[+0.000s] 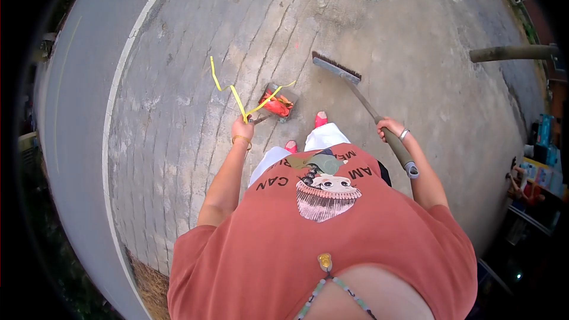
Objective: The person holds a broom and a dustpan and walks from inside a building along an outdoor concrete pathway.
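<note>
My left hand (242, 128) is closed around the handle of a long-handled dustpan (289, 92), which hangs or rests low in front of my feet; I cannot tell which. Red and orange litter (275, 105) lies inside the pan. A yellow strap (238, 99) also comes out of the left fist, its two ends spreading forward, one across the pan. On the other side, my right hand (390, 127) grips the grey-green handle of a broom (368, 103). The dark bristles of its head (336, 71) point away from me, ahead and right of the dustpan.
Grooved concrete (195, 83) spreads under and around my feet in red shoes (320, 120). A white line (112, 106) borders the road (77, 118) on the left. A thick post (510, 53) stands at the right. Beyond it are a person (524, 188) and several stacked goods.
</note>
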{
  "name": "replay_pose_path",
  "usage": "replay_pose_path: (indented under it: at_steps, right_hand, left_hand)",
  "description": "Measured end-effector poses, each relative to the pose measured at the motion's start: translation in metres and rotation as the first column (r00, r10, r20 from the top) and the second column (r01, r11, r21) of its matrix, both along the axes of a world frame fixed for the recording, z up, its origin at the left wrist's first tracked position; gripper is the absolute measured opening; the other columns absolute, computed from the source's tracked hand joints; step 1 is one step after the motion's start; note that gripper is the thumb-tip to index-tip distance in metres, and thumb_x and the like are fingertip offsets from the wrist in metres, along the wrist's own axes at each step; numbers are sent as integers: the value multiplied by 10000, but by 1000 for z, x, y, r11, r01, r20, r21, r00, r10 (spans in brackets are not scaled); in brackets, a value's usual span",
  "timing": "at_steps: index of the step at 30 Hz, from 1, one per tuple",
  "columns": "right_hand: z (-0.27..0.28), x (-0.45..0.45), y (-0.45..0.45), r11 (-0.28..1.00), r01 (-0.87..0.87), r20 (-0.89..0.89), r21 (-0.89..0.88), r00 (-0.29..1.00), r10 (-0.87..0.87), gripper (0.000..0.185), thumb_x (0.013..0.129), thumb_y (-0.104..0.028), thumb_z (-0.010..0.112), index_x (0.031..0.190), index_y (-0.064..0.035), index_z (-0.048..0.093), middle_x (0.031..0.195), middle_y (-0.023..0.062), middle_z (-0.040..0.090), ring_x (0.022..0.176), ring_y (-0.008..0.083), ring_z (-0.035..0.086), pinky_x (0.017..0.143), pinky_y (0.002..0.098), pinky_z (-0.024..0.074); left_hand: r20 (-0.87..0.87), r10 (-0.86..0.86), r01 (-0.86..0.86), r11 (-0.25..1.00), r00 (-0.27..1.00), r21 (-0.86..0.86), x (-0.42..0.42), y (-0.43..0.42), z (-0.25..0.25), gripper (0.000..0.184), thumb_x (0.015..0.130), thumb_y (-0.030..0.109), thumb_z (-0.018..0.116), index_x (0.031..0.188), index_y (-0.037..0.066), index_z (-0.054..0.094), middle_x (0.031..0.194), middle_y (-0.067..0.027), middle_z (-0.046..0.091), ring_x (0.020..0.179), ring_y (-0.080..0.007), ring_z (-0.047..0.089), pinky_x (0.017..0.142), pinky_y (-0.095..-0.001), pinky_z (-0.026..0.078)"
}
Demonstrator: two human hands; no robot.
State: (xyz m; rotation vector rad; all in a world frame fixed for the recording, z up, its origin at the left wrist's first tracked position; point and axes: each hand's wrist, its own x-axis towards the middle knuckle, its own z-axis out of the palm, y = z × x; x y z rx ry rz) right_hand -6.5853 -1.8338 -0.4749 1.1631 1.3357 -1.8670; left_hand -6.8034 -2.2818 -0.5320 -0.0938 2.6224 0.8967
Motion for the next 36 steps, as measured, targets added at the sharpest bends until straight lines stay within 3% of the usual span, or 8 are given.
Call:
replay_pose_path:
  at_steps: [4,10,14,16,19,24,28,36]
  right_hand:
    - [-15,-70,65,996,-78,-26,51,996,80,157,688,-107,551,766,-47,429,559,68,499,428,156,494,372,305,423]
    - [-61,-167,158,983,-134,-48,126,989,141,224,719,-100,548,886,5,443,588,96,522,431,178,519,390,322,444]
    - [-68,-202,188,880,-378,48,287,923,381,288,720,-87,530,968,33,448,614,115,537,442,199,535,411,325,453]
    - [-62,-210,193,790,-512,114,337,855,506,293,721,-91,527,974,33,449,623,114,542,444,203,537,421,321,454]
    - [-51,-219,212,781,-568,126,259,822,555,297,715,-100,538,965,33,447,632,105,541,445,206,532,422,320,448]
    - [-22,-212,274,870,-493,15,5,870,493,434,732,-109,555,1130,6,423,608,58,511,426,148,499,400,280,424]
    - [25,-217,286,897,-426,25,-115,902,432,550,745,-111,559,1257,-64,364,590,28,493,428,106,484,386,252,408]
    - [24,-173,279,947,-322,87,16,944,320,681,716,-112,565,1329,-85,269,597,35,501,440,120,490,378,269,411]
  left_hand:
    - [41,51,-52,998,998,27,-44,65,14,245,668,114,629,904,50,606,783,-106,620,705,-194,588,651,-291,444]
    - [-29,-9,9,1000,1000,1,-133,160,-17,239,660,70,622,896,45,600,748,-77,611,681,-145,565,627,-271,438]
    - [79,-3,6,999,997,-49,-177,217,-10,255,681,127,613,933,88,607,884,-123,633,822,-260,604,715,-338,454]
    - [91,-5,16,992,996,-122,-196,241,-10,258,688,137,602,944,112,605,893,-121,629,842,-275,597,730,-350,452]
    - [90,-36,53,979,995,-196,-215,278,-1,252,698,137,579,948,126,605,900,-127,624,857,-291,589,739,-362,451]
    - [89,-21,46,959,996,-280,-218,299,10,249,704,130,552,946,135,606,906,-140,617,864,-304,582,742,-375,450]
    - [32,8,-1,977,999,-214,-216,269,-4,251,695,113,557,941,125,607,900,-146,616,858,-304,584,732,-374,453]
    - [-10,107,-107,989,994,-102,-155,217,-9,243,683,114,591,923,123,625,873,-136,622,838,-300,584,724,-352,454]
